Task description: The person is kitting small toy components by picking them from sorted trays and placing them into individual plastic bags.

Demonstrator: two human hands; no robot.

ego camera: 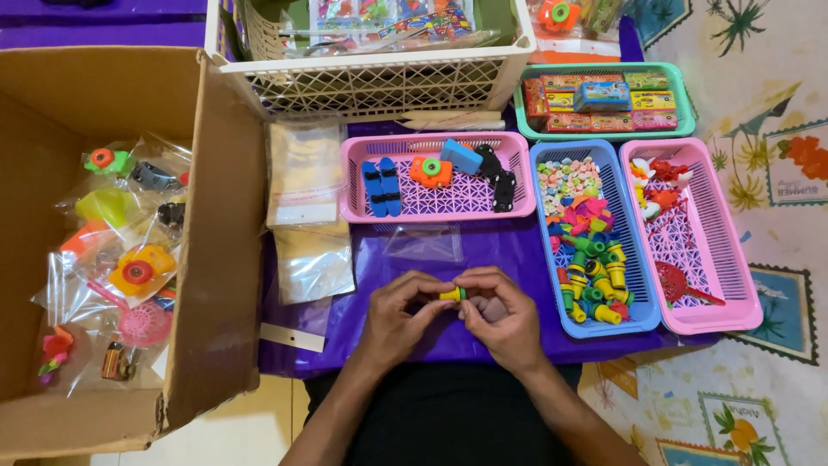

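Yellow-green toy piece (452,294) sits pinched between left hand (402,318) and right hand (504,321) fingertips.

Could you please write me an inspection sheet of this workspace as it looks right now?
Surface: low table under a purple cover, crowded with baskets.
Job's things: small yellow and green toy piece held between both hands; more like it in the blue basket.
Clutter: pink basket with an orange toy camera and blue and black pieces; second pink basket with red toys; green basket of small boxes; white basket; stack of clear bags; cardboard box of bagged toys.
Grippers: left hand and right hand both pinch the piece.
Cables: nothing seen.
Surroundings: patterned mat on the right.
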